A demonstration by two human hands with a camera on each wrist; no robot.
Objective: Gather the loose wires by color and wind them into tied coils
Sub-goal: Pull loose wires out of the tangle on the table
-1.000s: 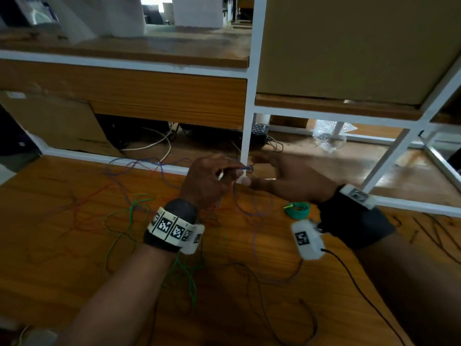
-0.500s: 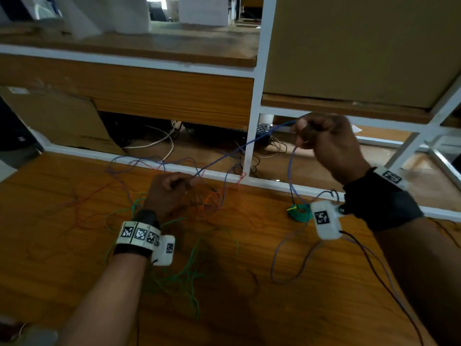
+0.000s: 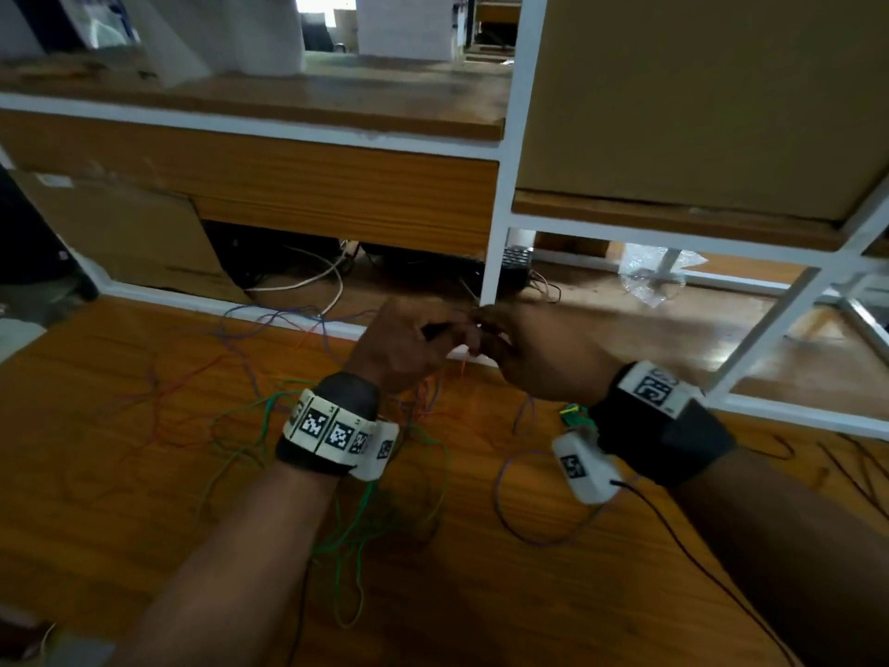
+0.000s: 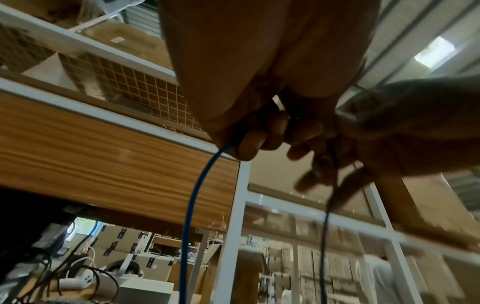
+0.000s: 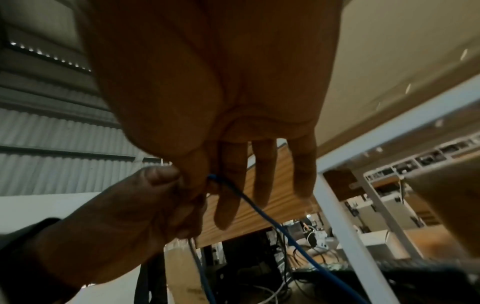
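Note:
Above the wooden table (image 3: 96, 498), my left hand (image 3: 442, 337) and right hand (image 3: 486, 339) meet fingertip to fingertip. Both hold the same blue wire (image 4: 192, 205). In the left wrist view my left fingers (image 4: 259, 139) are curled round it, and two strands hang down. My right thumb and forefinger pinch the blue wire (image 5: 233, 191) while the other fingers stay straight. A slack blue loop (image 3: 502, 503) lies on the table under my right wrist. Loose green wires (image 3: 356, 536) and red wires (image 3: 192, 377) spread to the left. A wound green coil (image 3: 575, 412) peeks out beside my right wrist.
A white metal shelf post (image 3: 500, 209) stands just behind my hands, with a wooden panel (image 3: 288, 195) to its left and a cardboard box (image 3: 697, 89) above right. Cables and a power strip (image 3: 517, 267) lie under the shelf. Thin dark wires (image 3: 846, 469) lie far right.
My right hand came down from its raised spot at the right and rejoined my left hand. My left hand rose and shifted right. The blue wire, stretched taut before, now hangs slack in loops.

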